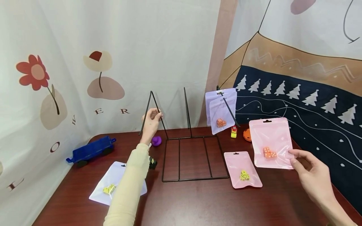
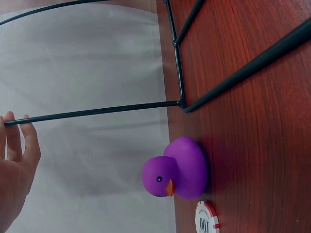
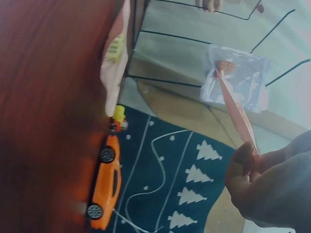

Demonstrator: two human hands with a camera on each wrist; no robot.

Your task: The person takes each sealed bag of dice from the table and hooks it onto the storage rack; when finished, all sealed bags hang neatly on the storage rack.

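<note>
A black wire display rack (image 1: 195,180) with several upright prongs stands on the table. My left hand (image 1: 151,124) grips its left prong, with fingers and thumb around the wire; the left wrist view shows that hand (image 2: 19,155) at the wire's end. My right hand (image 1: 314,175) pinches the lower right edge of a pink zip bag (image 1: 271,135) holding orange dice, raised above the table. On the rack's right prong hangs a lilac zip bag (image 1: 222,108), also with orange dice. A second pink bag (image 1: 240,160) with yellow dice lies against the rack's right side.
At left are a blue toy trailer (image 1: 91,150) and a white-lilac bag (image 1: 101,182) with yellow dice, partly under my left forearm. A purple rubber duck (image 2: 182,170) and a poker chip (image 2: 206,218) sit left of the rack. An orange toy car (image 3: 106,187) and small yellow-red toy (image 1: 233,131) stand behind right.
</note>
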